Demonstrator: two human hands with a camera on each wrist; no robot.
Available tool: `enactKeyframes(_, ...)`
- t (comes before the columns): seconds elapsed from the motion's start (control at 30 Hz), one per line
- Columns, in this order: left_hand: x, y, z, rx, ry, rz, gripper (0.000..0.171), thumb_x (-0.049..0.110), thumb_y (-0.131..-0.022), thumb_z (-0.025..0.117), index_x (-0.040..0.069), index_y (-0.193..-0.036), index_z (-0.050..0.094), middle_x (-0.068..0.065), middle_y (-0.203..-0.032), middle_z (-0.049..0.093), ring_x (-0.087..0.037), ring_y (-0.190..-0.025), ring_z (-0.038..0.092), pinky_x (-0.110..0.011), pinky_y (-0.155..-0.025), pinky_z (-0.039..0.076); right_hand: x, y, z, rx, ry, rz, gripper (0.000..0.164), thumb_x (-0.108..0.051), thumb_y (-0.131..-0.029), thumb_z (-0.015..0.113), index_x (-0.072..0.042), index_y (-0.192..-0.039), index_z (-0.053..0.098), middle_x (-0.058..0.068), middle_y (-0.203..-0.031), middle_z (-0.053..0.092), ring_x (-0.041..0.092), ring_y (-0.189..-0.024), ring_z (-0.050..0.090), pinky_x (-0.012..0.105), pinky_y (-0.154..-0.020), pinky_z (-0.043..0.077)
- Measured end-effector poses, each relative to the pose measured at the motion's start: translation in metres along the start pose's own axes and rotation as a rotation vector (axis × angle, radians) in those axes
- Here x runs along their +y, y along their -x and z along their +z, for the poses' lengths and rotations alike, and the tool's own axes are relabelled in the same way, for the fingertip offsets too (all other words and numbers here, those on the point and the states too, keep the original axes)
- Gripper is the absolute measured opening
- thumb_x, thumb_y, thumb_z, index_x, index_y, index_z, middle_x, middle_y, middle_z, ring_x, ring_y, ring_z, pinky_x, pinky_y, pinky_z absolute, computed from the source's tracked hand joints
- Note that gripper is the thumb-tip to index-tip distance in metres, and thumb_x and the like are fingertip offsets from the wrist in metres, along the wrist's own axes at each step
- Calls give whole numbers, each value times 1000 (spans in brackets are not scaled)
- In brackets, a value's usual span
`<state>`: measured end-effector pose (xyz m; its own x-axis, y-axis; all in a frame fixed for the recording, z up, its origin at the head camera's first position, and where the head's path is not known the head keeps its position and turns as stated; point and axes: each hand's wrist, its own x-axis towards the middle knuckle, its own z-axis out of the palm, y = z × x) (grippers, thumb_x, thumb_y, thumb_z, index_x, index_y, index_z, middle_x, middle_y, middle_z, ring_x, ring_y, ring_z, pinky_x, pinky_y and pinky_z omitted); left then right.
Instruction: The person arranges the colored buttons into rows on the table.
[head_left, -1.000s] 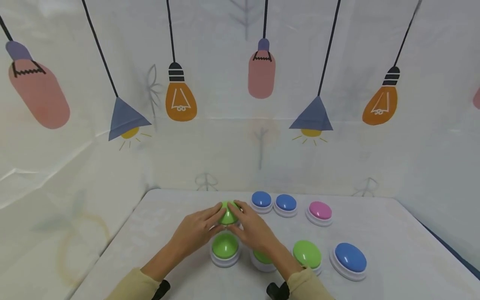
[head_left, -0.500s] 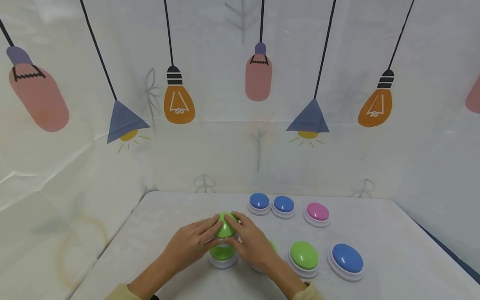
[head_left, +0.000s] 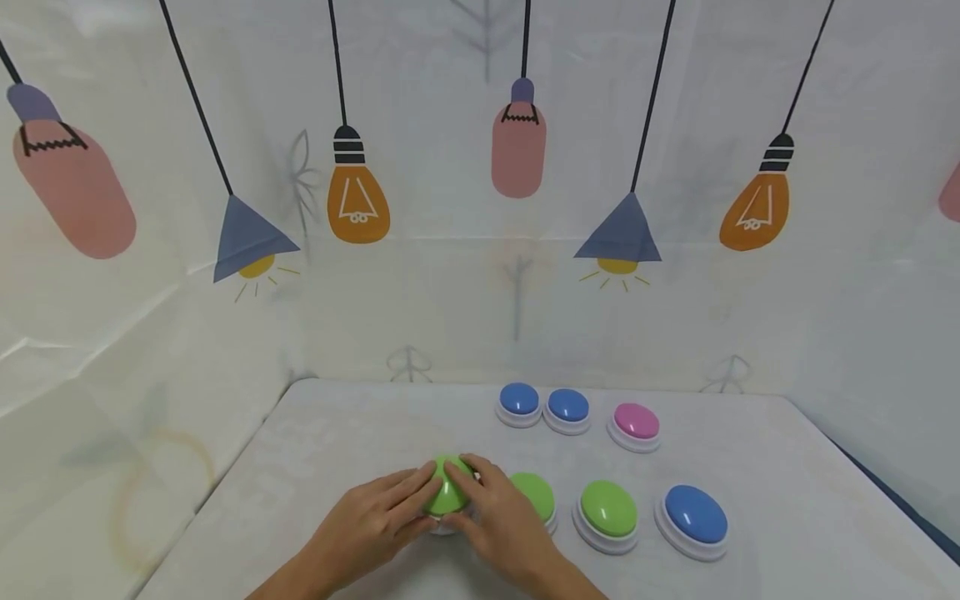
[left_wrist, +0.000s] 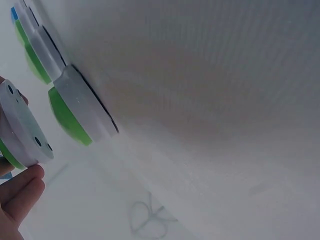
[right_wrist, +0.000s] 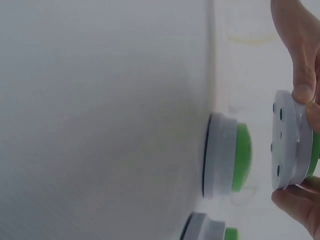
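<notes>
Grip of both hands is clamped on one thing: in my head view, the left hand (head_left: 378, 517) and right hand (head_left: 504, 521) pinch a green push button (head_left: 446, 490) between them. My wrist views show it raised off the worktop (head_left: 360, 417), just above and apart from the lower green button (right_wrist: 229, 156). Beside the right hand I make out a middle green button (head_left: 534, 493), an outer green button (head_left: 609, 510) and a front blue button (head_left: 696, 514); two rear blue buttons (head_left: 520, 399) and a pink button (head_left: 637, 421) stand farther back.
</notes>
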<state>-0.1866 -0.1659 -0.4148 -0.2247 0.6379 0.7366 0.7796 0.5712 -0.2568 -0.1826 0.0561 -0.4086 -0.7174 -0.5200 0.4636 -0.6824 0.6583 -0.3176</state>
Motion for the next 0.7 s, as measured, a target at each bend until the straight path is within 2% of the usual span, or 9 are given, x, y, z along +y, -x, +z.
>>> enactKeyframes(0.3,18,12,-6,16,76,57,43,36,-103,52,0,-118,70,-14,-117,71,-19,-92,72,-21,-74,58,-7,20,6,81,-8,-88,58,-35,-79,83,-10,-128,66,9,-121,63,19,-107,64,33,-88,56)
enactKeyframes(0.47,23,17,-8,-7,84,78,42,37,-102,53,2,-115,71,-13,-115,72,-18,-93,72,-19,-74,57,-10,27,9,57,-48,-58,58,-34,-76,85,-12,-126,67,3,-116,61,14,-103,63,29,-86,56)
enactKeyframes(0.7,25,20,-10,-28,151,69,41,39,-97,63,5,-116,71,-12,-119,71,-18,-92,72,-18,-75,57,-16,31,8,19,-97,-10,57,-30,-74,87,-14,-125,68,-2,-114,58,10,-102,60,26,-86,55)
